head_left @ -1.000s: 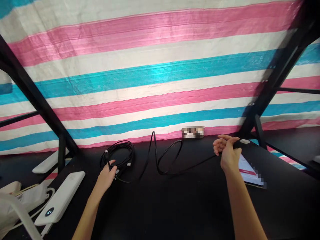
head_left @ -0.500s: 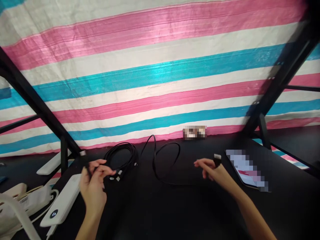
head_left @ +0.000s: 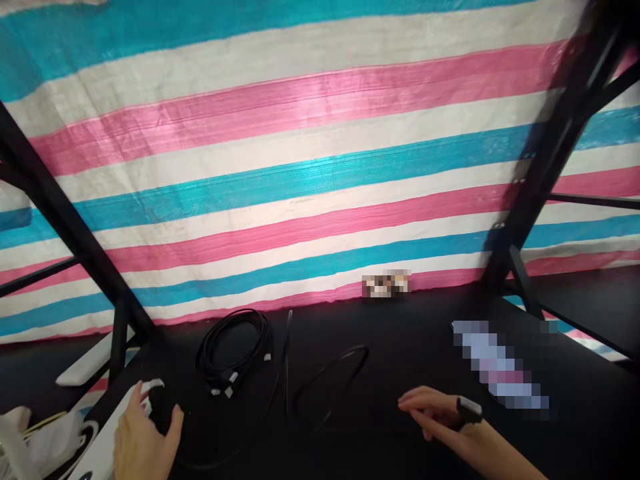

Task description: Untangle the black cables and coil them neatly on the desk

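At the lower left, my left hand (head_left: 145, 433) is over the upper end of a white power bank (head_left: 103, 443). Thumb and forefinger curve around the dark, white-tipped end of a black cable (head_left: 159, 399); whether it touches the power bank is unclear. The black cable's loose loop (head_left: 333, 363) spreads over the middle of the table, blurred in places. Right of this loop hovers my right hand (head_left: 433, 410), a dark band with a pale face on its wrist. Its fingers are pressed together, and anything between them is hidden.
A coiled bundle of black cables (head_left: 203, 353) with pale plugs rests left of centre on the black table (head_left: 280, 460). A phone with a pixelated screen (head_left: 495, 367) lies at right. Black frame legs (head_left: 540, 193) flank a striped sheet (head_left: 310, 173). A white power strip (head_left: 55, 440) is far left.
My left hand has moved down and left to the power bank, taking the cable end along. My right hand appears lower. The view has tilted up, and the cable loop has shifted.
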Action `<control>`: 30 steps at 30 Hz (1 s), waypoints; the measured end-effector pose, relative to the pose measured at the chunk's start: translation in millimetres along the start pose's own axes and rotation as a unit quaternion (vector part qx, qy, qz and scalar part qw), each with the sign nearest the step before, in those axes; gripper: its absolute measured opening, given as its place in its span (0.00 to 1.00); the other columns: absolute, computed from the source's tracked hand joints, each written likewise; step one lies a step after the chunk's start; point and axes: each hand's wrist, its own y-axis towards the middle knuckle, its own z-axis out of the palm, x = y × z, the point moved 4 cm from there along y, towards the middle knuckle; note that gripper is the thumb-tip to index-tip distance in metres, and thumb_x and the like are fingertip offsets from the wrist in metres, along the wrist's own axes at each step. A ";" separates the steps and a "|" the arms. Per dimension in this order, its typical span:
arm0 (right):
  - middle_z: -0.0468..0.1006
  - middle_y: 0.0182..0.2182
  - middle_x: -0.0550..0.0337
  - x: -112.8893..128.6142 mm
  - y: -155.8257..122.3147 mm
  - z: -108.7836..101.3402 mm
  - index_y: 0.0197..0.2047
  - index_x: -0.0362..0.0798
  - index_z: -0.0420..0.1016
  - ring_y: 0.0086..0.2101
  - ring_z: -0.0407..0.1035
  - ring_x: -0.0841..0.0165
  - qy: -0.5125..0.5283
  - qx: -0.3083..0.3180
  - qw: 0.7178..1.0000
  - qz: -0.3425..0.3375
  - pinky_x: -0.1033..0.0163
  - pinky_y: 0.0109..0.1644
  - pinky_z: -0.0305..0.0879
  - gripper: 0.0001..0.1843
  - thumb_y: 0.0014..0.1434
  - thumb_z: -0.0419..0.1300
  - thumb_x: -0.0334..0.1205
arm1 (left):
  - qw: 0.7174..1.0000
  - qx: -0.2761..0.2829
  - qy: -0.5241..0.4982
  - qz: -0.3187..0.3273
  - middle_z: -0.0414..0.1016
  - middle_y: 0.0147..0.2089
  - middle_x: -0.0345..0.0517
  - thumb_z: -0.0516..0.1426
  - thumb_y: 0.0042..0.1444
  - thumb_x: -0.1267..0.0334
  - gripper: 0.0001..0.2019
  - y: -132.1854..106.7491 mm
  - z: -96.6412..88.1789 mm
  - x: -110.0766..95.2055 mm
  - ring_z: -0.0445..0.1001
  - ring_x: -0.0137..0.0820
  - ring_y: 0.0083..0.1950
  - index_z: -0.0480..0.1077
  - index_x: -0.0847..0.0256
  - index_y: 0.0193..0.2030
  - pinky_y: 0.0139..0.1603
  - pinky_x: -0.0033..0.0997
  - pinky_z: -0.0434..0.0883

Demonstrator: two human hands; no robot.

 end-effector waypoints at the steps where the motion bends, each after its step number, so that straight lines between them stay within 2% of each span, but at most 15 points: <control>1: 0.77 0.41 0.52 0.9 -1.0 2.8 0.36 0.51 0.80 0.30 0.71 0.67 -0.012 0.002 1.000 -0.013 0.62 0.35 0.69 0.15 0.54 0.59 0.52 | 0.998 -0.040 0.030 0.045 0.68 0.52 0.68 0.53 0.49 0.57 0.31 -5.8 2.5 -6.8 0.67 0.57 0.54 0.60 0.73 0.58 0.50 0.58 0.66; 2: 0.77 0.41 0.53 0.8 -1.8 7.0 0.37 0.52 0.80 0.35 0.72 0.64 -0.023 0.002 0.999 -0.024 0.62 0.40 0.69 0.14 0.54 0.59 0.51 | 0.993 -0.049 0.035 0.104 0.65 0.56 0.67 0.53 0.51 0.58 0.29 -12.8 7.7 -16.3 0.63 0.57 0.58 0.60 0.70 0.59 0.54 0.59 0.62; 3: 0.76 0.43 0.54 0.1 -2.4 12.4 0.38 0.53 0.80 0.40 0.72 0.63 -0.031 -0.001 0.999 -0.034 0.61 0.45 0.68 0.14 0.54 0.59 0.51 | 0.983 -0.025 0.015 0.179 0.66 0.57 0.62 0.52 0.53 0.61 0.24 -21.7 15.5 -27.8 0.62 0.53 0.60 0.64 0.65 0.57 0.57 0.57 0.61; 4: 0.76 0.43 0.54 -1.0 -2.5 19.0 0.38 0.53 0.80 0.43 0.71 0.61 -0.036 -0.010 0.998 -0.046 0.60 0.49 0.67 0.14 0.54 0.59 0.51 | 0.966 0.015 -0.027 0.257 0.70 0.55 0.56 0.51 0.54 0.62 0.19 -32.9 23.8 -40.2 0.65 0.49 0.59 0.68 0.59 0.53 0.58 0.53 0.62; 5: 0.76 0.44 0.54 -2.0 -2.2 27.1 0.38 0.53 0.80 0.45 0.70 0.61 -0.041 -0.015 0.998 -0.055 0.60 0.51 0.66 0.14 0.55 0.58 0.51 | 0.941 0.083 -0.075 0.320 0.73 0.52 0.49 0.51 0.55 0.63 0.17 -46.0 33.3 -52.0 0.69 0.44 0.56 0.70 0.54 0.50 0.57 0.47 0.65; 6: 0.75 0.43 0.53 -2.1 -1.8 35.1 0.37 0.53 0.80 0.44 0.71 0.60 -0.047 -0.031 0.996 -0.069 0.59 0.50 0.66 0.15 0.57 0.56 0.52 | 0.917 0.159 -0.118 0.347 0.74 0.50 0.46 0.51 0.55 0.63 0.16 -59.5 42.5 -61.7 0.72 0.39 0.53 0.71 0.51 0.49 0.54 0.40 0.68; 8: 0.75 0.41 0.53 0.6 -1.1 53.6 0.34 0.53 0.79 0.44 0.70 0.61 -0.080 -0.029 0.992 -0.093 0.56 0.50 0.65 0.16 0.59 0.53 0.51 | 0.886 0.305 -0.169 0.304 0.72 0.54 0.47 0.50 0.57 0.64 0.18 -84.6 58.6 -74.8 0.71 0.36 0.54 0.69 0.51 0.53 0.52 0.33 0.70; 11: 0.73 0.44 0.53 9.7 -3.0 73.6 0.41 0.54 0.77 0.45 0.68 0.62 -0.096 0.000 0.991 -0.095 0.54 0.53 0.62 0.18 0.63 0.48 0.49 | 0.873 0.376 -0.230 0.211 0.68 0.58 0.49 0.46 0.59 0.63 0.21 -111.9 62.0 -89.5 0.68 0.37 0.57 0.65 0.53 0.58 0.54 0.37 0.68; 14: 0.73 0.44 0.52 21.7 -10.4 76.6 0.46 0.52 0.75 0.45 0.68 0.63 -0.062 0.019 0.993 -0.101 0.57 0.51 0.64 0.20 0.64 0.45 0.48 | 0.839 0.423 -0.257 0.227 0.70 0.56 0.51 0.49 0.58 0.61 0.20 -130.8 49.3 -105.9 0.68 0.39 0.56 0.65 0.55 0.57 0.56 0.41 0.66; 17: 0.75 0.42 0.51 28.9 -23.1 65.6 0.52 0.49 0.72 0.41 0.70 0.64 -0.007 0.001 0.996 -0.087 0.57 0.48 0.66 0.23 0.65 0.43 0.49 | 0.829 0.443 -0.224 0.257 0.73 0.50 0.49 0.51 0.57 0.60 0.12 -139.5 34.0 -115.3 0.70 0.39 0.52 0.73 0.53 0.43 0.53 0.41 0.66; 19: 0.76 0.39 0.51 31.4 -34.7 54.6 0.54 0.47 0.70 0.41 0.71 0.63 0.014 -0.028 0.997 -0.069 0.56 0.49 0.65 0.24 0.65 0.42 0.49 | 0.834 0.440 -0.214 0.254 0.75 0.47 0.47 0.49 0.59 0.59 0.12 -139.8 26.2 -117.0 0.70 0.40 0.51 0.73 0.54 0.33 0.51 0.42 0.65; 22: 0.78 0.37 0.51 36.1 -53.9 39.8 0.54 0.46 0.70 0.45 0.71 0.61 0.017 -0.060 0.995 -0.077 0.54 0.52 0.63 0.23 0.64 0.46 0.49 | 0.843 0.407 -0.258 0.240 0.76 0.47 0.47 0.49 0.57 0.56 0.13 -134.7 14.5 -120.2 0.68 0.43 0.53 0.71 0.56 0.28 0.53 0.45 0.62; 23: 0.78 0.37 0.51 37.4 -59.8 35.4 0.53 0.46 0.71 0.44 0.71 0.61 0.018 -0.069 0.994 -0.086 0.54 0.52 0.63 0.22 0.64 0.47 0.49 | 0.847 0.392 -0.283 0.221 0.77 0.45 0.48 0.48 0.58 0.55 0.15 -131.6 10.3 -121.9 0.69 0.43 0.52 0.71 0.57 0.28 0.54 0.46 0.61; 26: 0.79 0.34 0.51 37.4 -74.1 21.0 0.49 0.46 0.73 0.42 0.73 0.60 0.037 -0.115 0.988 -0.100 0.54 0.50 0.66 0.21 0.63 0.49 0.50 | 0.862 0.360 -0.346 0.089 0.78 0.41 0.49 0.40 0.62 0.52 0.24 -120.5 -1.8 -125.9 0.73 0.40 0.45 0.71 0.58 0.26 0.53 0.42 0.63; 30: 0.80 0.29 0.52 37.2 -86.9 2.1 0.45 0.45 0.75 0.37 0.75 0.61 0.070 -0.188 0.974 -0.103 0.56 0.43 0.70 0.21 0.61 0.51 0.51 | 0.848 0.324 -0.418 -0.034 0.79 0.37 0.52 0.49 0.57 0.47 0.22 -108.4 -17.0 -131.6 0.75 0.41 0.43 0.73 0.62 0.28 0.50 0.38 0.66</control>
